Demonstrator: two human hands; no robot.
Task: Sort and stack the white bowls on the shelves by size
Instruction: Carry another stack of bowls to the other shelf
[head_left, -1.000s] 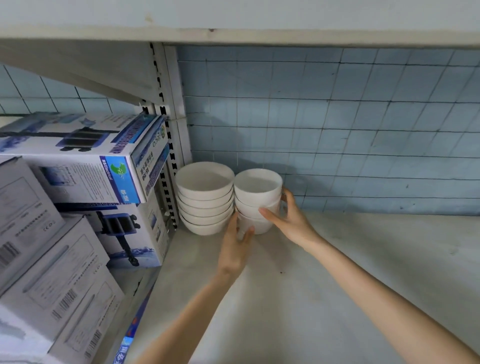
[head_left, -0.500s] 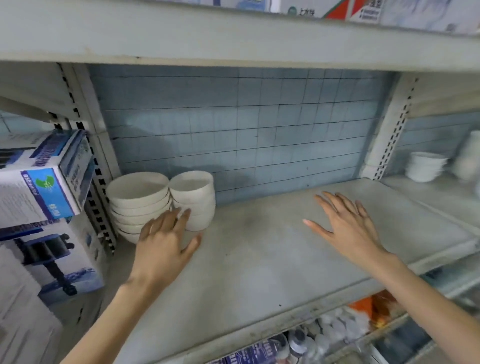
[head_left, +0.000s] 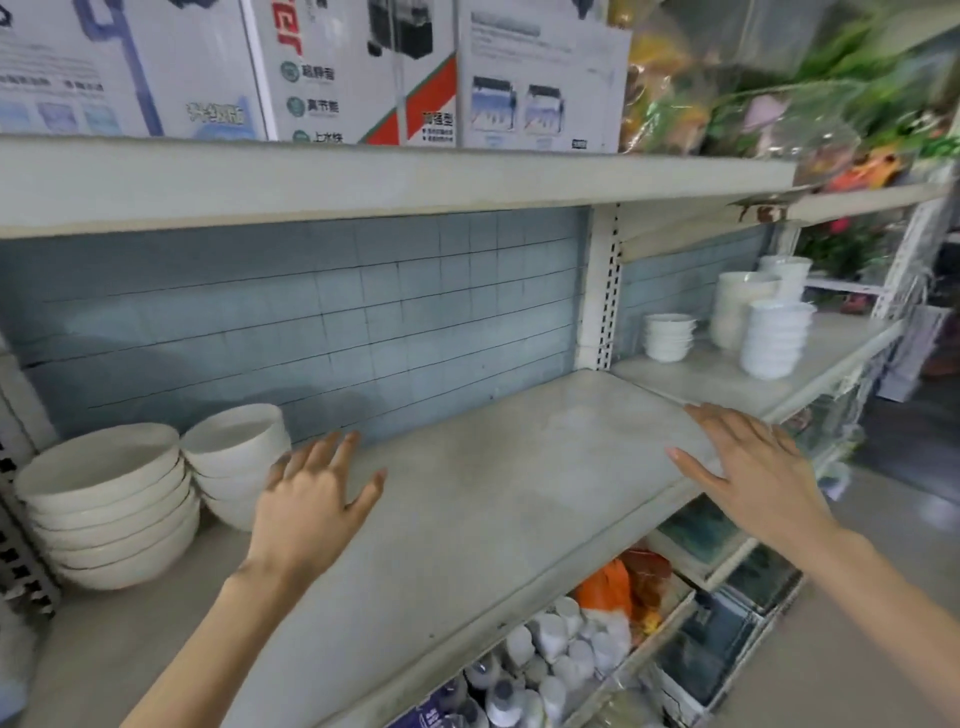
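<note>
Two stacks of white bowls stand at nine o'clock on the shelf (head_left: 493, 493): the wide bowls (head_left: 104, 499) furthest out, and the deeper small bowls (head_left: 236, 457) touching them on their three o'clock side. The left hand (head_left: 311, 499), fingers spread and holding nothing, hovers just beside the small bowls. The right hand (head_left: 753, 467), also spread and empty, is over the shelf's front edge at three o'clock. At two o'clock the next bay (head_left: 701, 379) carries a low stack (head_left: 669, 336) and taller stacks (head_left: 774, 338). Lifted whole from one side, those taller stacks would probably lean and shed a bowl.
</note>
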